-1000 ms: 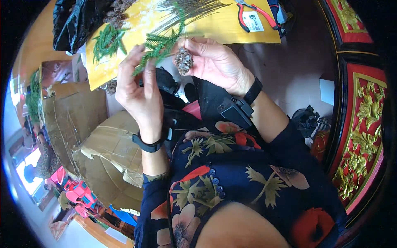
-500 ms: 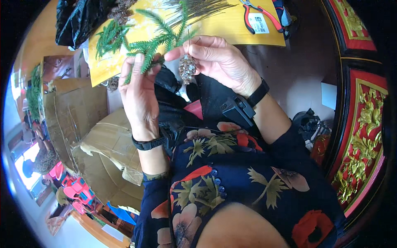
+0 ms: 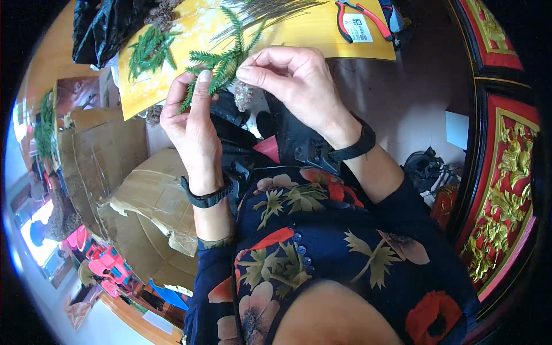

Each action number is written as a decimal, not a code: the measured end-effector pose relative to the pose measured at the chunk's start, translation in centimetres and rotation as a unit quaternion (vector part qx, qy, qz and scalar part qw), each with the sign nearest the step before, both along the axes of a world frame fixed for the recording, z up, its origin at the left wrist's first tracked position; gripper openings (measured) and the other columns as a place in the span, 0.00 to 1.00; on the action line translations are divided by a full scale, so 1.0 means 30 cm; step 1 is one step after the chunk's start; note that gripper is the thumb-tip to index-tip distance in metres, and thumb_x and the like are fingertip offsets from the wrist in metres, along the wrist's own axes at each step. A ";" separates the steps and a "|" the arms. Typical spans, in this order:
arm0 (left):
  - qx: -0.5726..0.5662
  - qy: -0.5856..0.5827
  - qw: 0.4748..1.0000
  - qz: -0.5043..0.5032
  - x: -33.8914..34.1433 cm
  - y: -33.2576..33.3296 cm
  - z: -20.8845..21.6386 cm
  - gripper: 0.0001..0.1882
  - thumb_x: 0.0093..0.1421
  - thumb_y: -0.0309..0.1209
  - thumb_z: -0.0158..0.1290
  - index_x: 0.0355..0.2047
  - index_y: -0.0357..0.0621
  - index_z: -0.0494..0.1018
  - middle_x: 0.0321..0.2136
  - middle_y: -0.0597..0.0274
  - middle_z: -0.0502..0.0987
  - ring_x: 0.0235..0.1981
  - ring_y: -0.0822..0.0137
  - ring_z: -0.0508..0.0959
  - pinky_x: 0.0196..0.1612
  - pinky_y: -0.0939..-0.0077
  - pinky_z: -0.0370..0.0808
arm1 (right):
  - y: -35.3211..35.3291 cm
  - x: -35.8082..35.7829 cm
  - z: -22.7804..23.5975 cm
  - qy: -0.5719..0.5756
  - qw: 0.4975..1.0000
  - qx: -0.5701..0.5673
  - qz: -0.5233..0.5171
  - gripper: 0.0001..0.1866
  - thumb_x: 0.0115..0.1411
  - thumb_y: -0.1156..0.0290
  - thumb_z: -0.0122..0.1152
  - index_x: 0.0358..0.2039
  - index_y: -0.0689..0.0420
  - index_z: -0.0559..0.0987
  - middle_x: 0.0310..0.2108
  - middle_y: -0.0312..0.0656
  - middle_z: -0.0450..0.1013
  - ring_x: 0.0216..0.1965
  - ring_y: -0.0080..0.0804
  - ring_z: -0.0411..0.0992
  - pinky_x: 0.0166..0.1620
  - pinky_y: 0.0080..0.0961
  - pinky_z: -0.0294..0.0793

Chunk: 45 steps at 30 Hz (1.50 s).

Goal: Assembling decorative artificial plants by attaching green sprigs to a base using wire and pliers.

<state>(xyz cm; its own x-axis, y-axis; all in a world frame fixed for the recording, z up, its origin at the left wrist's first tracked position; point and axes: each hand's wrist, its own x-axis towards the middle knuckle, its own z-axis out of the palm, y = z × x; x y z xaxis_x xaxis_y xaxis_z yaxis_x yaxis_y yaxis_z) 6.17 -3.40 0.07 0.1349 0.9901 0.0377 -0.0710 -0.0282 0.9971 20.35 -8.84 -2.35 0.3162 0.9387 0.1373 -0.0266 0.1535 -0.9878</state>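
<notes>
My left hand pinches a green artificial pine sprig near its base, between thumb and fingers. Its needled branches spread upward and away over the table. Close beside it, my right hand is closed, thumb against forefinger, at the top of a small brown pine cone with whitish tips. The cone hangs just below the right fingertips, next to the sprig's base. What exactly lies between those fingertips is mostly hidden.
On the yellow board lie another bunch of green sprigs, many thin dark wires and red-handled pliers. A black plastic bag sits far left. Cardboard boxes stand left of me; a carved red-and-gold panel is at right.
My right hand has brought the pine cone left, against the sprig, and its fingers have closed near the branches. The left hand still grips the sprig, which has turned a little.
</notes>
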 end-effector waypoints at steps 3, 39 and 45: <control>-0.010 -0.019 1.000 -0.016 0.000 -0.003 -0.004 0.05 0.54 0.23 0.57 0.31 0.37 0.74 0.29 0.66 0.75 0.27 0.79 0.70 0.31 0.88 0.68 | -0.016 -0.006 0.052 -0.051 0.998 -0.018 -0.011 0.06 0.55 0.73 0.61 0.30 0.63 0.80 0.21 0.34 0.74 0.21 0.13 0.66 0.25 0.12 0.65; -0.159 -0.155 0.974 -0.046 -0.041 -0.019 0.015 0.06 0.54 0.21 0.53 0.34 0.36 0.75 0.31 0.62 0.77 0.36 0.74 0.73 0.45 0.82 0.66 | -0.040 -0.119 0.027 -0.099 0.992 0.042 -0.060 0.12 0.49 0.80 0.62 0.35 0.61 0.73 0.30 0.43 0.73 0.30 0.32 0.74 0.32 0.23 0.72; -0.183 -0.171 0.967 -0.050 -0.026 -0.036 0.010 0.07 0.53 0.20 0.54 0.33 0.33 0.75 0.32 0.61 0.77 0.35 0.73 0.74 0.44 0.81 0.67 | -0.035 -0.073 0.022 -0.311 0.940 0.112 -0.089 0.12 0.49 0.81 0.62 0.36 0.61 0.73 0.28 0.42 0.74 0.29 0.26 0.74 0.31 0.22 0.73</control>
<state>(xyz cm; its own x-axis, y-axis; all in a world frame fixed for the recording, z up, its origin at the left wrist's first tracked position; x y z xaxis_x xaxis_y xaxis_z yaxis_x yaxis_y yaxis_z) 5.39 -4.49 0.37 0.2724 0.9281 -0.2537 -0.3822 0.3463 0.8567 18.17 -9.90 -1.68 0.2596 0.8043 0.5346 0.5905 0.3058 -0.7468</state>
